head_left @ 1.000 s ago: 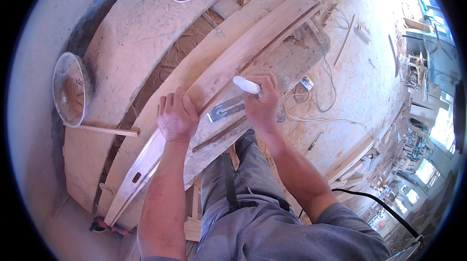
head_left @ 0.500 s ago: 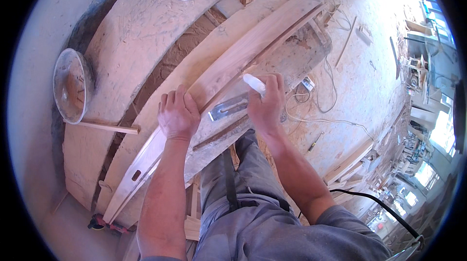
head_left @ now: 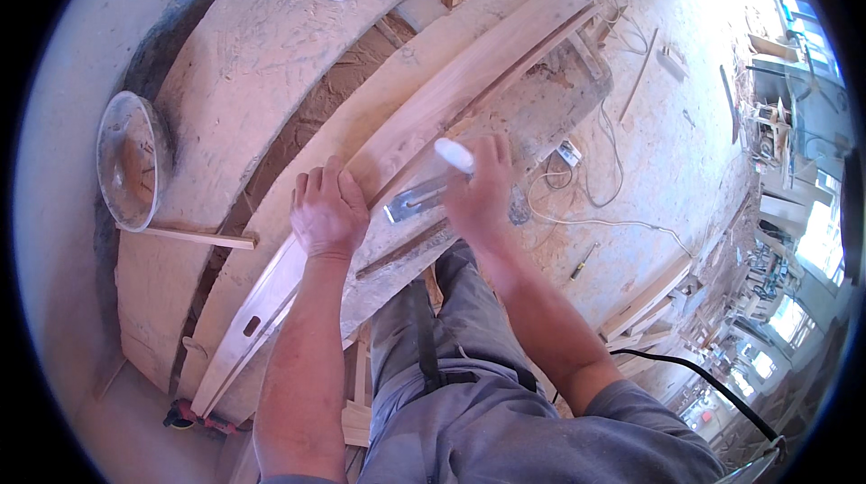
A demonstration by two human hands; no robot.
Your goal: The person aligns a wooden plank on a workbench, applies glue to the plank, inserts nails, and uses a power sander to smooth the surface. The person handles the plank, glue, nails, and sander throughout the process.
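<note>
A long pale wooden board (head_left: 424, 112), with a slot near its lower left end, lies diagonally across the bench. My left hand (head_left: 327, 212) bears on this board, its fingers curled over it. To the right, my right hand (head_left: 480, 184) is closed round a white object with a rounded end (head_left: 454, 155); motion blurs the fingers, and the rest of the object is hidden in the grip. A flat metal piece with a lengthwise slot (head_left: 413, 199) lies just left of that hand, on the dusty bench plank (head_left: 532, 123).
At the left a shallow round bowl (head_left: 161, 159) stands by the wall, a thin wooden strip (head_left: 203, 238) beside it. A red power tool (head_left: 200, 416) sits at the board's lower end. Cables (head_left: 622, 224), a screwdriver-like tool (head_left: 585, 261) and timber lie on the floor at right.
My right hand has moved slightly left with the white object, whose rounded end is now nearer the board. My left hand and the board stay practically where they were.
</note>
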